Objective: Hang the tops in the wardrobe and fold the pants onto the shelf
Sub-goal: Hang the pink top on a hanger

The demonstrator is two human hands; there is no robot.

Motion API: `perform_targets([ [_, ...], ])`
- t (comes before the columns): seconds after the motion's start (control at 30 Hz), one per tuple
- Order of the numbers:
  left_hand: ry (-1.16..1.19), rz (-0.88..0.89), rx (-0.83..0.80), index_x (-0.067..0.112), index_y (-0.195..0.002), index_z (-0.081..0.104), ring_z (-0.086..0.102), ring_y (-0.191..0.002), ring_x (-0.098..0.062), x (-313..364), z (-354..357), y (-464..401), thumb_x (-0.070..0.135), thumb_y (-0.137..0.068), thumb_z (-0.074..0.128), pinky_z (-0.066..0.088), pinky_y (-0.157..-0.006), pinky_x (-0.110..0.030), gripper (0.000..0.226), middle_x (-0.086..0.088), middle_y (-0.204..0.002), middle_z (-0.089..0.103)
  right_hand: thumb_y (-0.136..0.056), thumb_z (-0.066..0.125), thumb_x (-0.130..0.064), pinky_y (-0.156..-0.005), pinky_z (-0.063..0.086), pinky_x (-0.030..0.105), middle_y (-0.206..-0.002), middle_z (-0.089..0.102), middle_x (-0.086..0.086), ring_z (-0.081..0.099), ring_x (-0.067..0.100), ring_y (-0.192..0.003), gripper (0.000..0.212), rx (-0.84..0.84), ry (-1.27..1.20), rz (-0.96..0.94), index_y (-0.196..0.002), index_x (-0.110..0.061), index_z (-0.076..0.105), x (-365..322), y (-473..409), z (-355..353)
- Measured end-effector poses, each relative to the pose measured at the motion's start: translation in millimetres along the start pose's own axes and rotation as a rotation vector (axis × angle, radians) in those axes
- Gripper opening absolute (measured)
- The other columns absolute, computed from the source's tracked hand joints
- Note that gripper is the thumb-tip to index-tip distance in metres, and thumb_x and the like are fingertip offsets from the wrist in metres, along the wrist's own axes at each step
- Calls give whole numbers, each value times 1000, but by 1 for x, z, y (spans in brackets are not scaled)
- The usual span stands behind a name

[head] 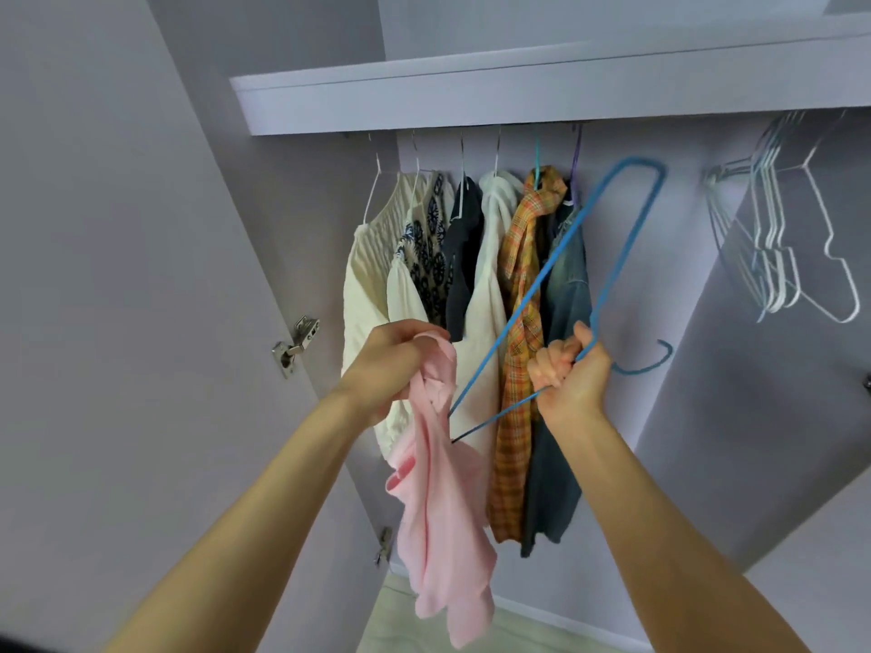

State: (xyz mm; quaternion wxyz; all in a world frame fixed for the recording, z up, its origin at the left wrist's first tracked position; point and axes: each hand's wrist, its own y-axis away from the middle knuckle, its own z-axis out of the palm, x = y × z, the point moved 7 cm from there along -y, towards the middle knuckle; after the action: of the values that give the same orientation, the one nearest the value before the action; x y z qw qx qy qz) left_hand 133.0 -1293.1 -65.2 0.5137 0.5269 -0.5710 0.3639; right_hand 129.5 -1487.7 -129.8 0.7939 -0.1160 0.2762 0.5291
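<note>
A pale pink top [438,511] hangs limp and bunched in front of the wardrobe's hung clothes [471,285], one corner of a blue wire hanger [584,256] threaded into its neck.

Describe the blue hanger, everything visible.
The blue hanger is a thin wire-like frame with a matte blue coating. It is off the rail and tilted, with its hook pointing lower right. The right hand grips it near the neck. One shoulder end pokes into the pink top, which the left hand holds. It is in front of the hung clothes.

Shelf [471,94] hides rail and hanger hooks
</note>
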Motion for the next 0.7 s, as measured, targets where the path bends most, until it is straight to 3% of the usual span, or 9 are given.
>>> perform_targets([
  [0.1, 76, 30, -108, 11, -85, 69, 62, -68, -20, 11, -1, 11, -5, -89, 43, 50, -63, -27, 30, -9, -76, 66, -97, 39, -22, -36, 10, 21, -30, 20, -6, 17, 9, -27, 63, -20, 94, 18, -35, -18, 27, 22, -1, -1],
  [0.2, 250, 92, -194, 6, -81, 70, 66, -61, -16, 27, -7, 19, -8, -89, 39, 54, -57, -23, 35, -8, -69, 69, -94, 47, -20, -35, 17, 19, -34, 25, -8, 22, 6, -30, 49, 60, 293, 32, -49, -16, 28, 39, -6, -20],
  [0.3, 309, 149, -151, 7, -77, 71, 60, -50, -12, 40, -27, 19, -6, -91, 39, 49, -45, -17, 37, -5, -63, 66, -92, 54, -13, -42, 32, 22, -41, 33, -7, 34, 4, -37, 45, 84, 582, -77, -51, -14, 35, 36, -12, -42],
  [0.4, -5, 225, 111, 10, -80, 67, 53, -50, -5, 41, -63, 12, -4, -90, 44, 39, -41, -11, 29, 3, -66, 62, -92, 53, -7, -53, 38, 30, -45, 35, 0, 39, 13, -47, 47, 54, 845, -282, -48, -13, 37, 16, -15, -58],
  [0.5, -500, 233, 351, 16, -84, 70, 62, -72, -13, 27, -84, 10, 0, -84, 50, 49, -65, -21, 26, 4, -80, 65, -91, 53, -5, -47, 32, 23, -38, 31, -10, 31, 5, -39, 55, -72, 1057, -514, -43, -19, 31, -9, -14, -46],
  [0.57, -677, 211, 402, 13, -93, 73, 63, -89, -27, 14, -83, 9, 0, -84, 47, 47, -79, -25, 31, -3, -94, 70, -90, 55, -5, -45, 27, 27, -39, 27, -2, 29, 13, -39, 56, -121, 1190, -612, -43, -18, 27, -20, -12, -34],
  [0.7, -868, 171, 413, 23, -100, 72, 57, -99, -30, 3, -69, 2, 9, -85, 48, 40, -75, -27, 32, -3, -107, 66, -81, 65, 2, -43, 31, 37, -43, 24, 2, 27, 17, -45, 60, -208, 1400, -759, -45, -21, 22, -21, -1, -1],
])
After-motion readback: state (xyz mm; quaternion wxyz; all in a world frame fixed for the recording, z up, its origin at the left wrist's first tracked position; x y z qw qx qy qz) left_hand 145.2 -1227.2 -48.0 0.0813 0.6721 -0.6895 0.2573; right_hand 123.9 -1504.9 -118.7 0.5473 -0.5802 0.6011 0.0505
